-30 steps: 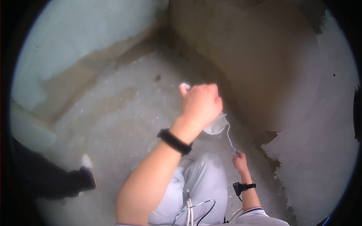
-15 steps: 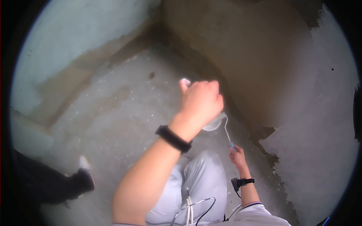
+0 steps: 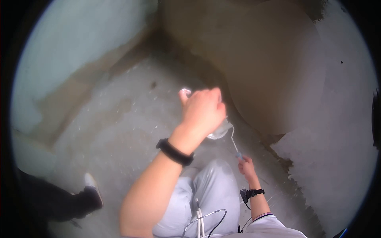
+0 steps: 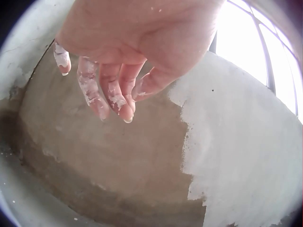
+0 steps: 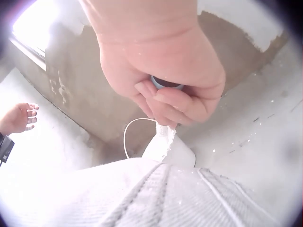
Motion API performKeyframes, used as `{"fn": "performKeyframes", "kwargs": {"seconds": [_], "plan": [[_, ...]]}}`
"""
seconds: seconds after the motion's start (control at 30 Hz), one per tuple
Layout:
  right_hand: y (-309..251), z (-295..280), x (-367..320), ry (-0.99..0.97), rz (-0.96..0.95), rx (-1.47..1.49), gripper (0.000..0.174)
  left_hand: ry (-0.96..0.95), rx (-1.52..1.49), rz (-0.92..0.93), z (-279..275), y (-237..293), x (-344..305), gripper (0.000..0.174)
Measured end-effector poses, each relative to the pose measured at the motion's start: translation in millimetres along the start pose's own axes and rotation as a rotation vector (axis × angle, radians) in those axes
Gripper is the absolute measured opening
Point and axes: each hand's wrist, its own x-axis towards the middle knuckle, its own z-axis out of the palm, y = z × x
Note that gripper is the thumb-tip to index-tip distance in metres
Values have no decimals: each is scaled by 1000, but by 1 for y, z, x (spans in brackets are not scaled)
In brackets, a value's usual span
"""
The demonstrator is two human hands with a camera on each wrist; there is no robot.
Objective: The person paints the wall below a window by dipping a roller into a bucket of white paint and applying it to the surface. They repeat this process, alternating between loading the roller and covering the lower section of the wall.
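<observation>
My left hand [image 3: 202, 113] is raised over the floor. In the left wrist view its fingers [image 4: 90, 87], smeared with white paste, hang loosely curled with nothing between them. Low at the right, my right hand [image 3: 248, 168] grips the blue handle of a tool [image 3: 239, 155]; a thin, bent white part reaches forward from it. From the right wrist, the handle's dark end shows inside the curled fingers, and the tool's far part is coated in rough white paste. Beyond it stands a white bucket [image 5: 184, 153] with a wire handle, partly hidden by the left hand in the head view.
A brown bare wall patch [image 3: 270, 71] borders rough-edged grey-white coating [image 3: 317, 158] on the right. Walls meet in a corner ahead. The grey floor [image 3: 115, 139] has white specks. Another person's shoe [image 3: 93, 186] is at the left. Cables [image 3: 200, 222] lie over my lap.
The head view has shifted a little. In it, both hands and the tool now appear slightly farther left; the right hand keeps its grip and the left hand's pose looks the same.
</observation>
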Motion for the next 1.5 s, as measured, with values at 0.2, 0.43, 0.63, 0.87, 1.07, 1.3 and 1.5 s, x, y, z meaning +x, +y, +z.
{"fn": "performKeyframes", "kwargs": {"seconds": [0.2, 0.43, 0.63, 0.87, 1.07, 1.3, 1.5], "plan": [[-22, -4, -20, 28, 20, 27, 20, -61, -9, 2, 5, 10, 14, 16], [-15, -15, -1, 87, 22, -75, 27, -97, 7, -46, 4, 13, 20, 21], [-24, -10, -15, 25, 57, 148, 21, -95, 8, -79, -2, -7, 17, 20], [-15, -2, 6, 33, 59, 20, 19, -164, 73, -79, -1, -4, 15, 21], [-14, -8, -10, 10, 86, 113, 18, -87, 9, -129, -2, -2, 15, 30], [-34, -25, -69, -78, 92, 637, 18, -91, -20, -111, 5, -8, 15, 39], [-44, -68, -107, -1, -11, 1122, 15, -107, -14, -121, 10, -12, 17, 41]]}}
